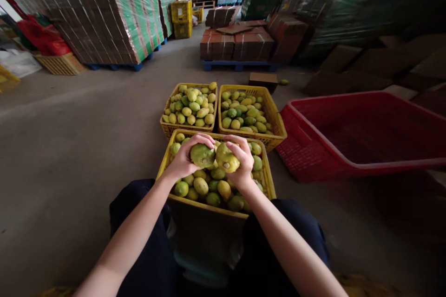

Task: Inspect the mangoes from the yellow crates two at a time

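Above the nearest yellow crate point(216, 211), my left hand point(186, 155) is closed around a greenish lemon point(202, 156). My right hand point(243, 160) grips a yellower lemon point(227, 158) right beside it, so the two fruits almost meet, their ends turned toward me. Several loose lemons point(201, 186), green to yellow, fill the crate below both hands. Behind it stand two more yellow crates: the left one holds a heap of mostly yellow lemons point(191, 106), the right one holds greener lemons point(249, 118) at a lower level.
A large red plastic crate point(296, 158) stands to the right. Further back are stacked flat cartons point(252, 45) on a blue pallet, a small cardboard box point(263, 80) and a wrapped pallet load point(135, 14). My knees point(139, 199) flank the near crate.
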A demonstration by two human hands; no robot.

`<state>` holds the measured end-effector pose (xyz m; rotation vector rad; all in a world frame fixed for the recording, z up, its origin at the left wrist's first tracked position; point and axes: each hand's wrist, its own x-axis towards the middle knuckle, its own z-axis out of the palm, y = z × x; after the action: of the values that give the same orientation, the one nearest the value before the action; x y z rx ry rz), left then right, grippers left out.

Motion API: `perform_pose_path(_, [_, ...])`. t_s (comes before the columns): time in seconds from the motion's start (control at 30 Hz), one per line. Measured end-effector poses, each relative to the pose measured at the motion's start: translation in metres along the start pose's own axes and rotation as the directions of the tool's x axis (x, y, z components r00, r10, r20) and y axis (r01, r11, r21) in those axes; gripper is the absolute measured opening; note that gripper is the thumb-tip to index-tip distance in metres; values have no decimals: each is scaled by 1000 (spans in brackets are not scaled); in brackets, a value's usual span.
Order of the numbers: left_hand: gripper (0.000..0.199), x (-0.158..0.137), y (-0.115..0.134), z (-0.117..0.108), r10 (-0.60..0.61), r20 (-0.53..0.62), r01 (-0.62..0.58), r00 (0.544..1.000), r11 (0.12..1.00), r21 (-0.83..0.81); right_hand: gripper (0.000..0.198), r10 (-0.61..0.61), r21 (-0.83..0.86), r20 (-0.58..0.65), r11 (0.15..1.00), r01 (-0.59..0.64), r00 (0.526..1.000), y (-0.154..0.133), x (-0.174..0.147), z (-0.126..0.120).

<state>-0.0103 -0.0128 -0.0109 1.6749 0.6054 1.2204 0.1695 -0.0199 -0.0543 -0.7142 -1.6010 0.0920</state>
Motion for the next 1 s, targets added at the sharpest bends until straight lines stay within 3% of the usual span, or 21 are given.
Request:
perform_pose_path(0.27, [33,0,2,0,-11,6,11,1000,1000,4,43,-5,-54,19,999,6,1000,1,-1,1])
perform_pose_path(0.5, [38,4,0,0,4,9,-3,1000,1000,-19,36,25,19,-43,1000,-25,999,2,-1,7])
perform_pose_path(0.67, [42,7,-5,-1,55,17,-54,998,996,-66,42,-33,63,-69,997,38,997,5,0,10])
perform_pose_path(1.0, [43,6,-6,0,4,-2,-5,1000,997,-71,42,-2,96,-54,995,7,999,7,-1,11])
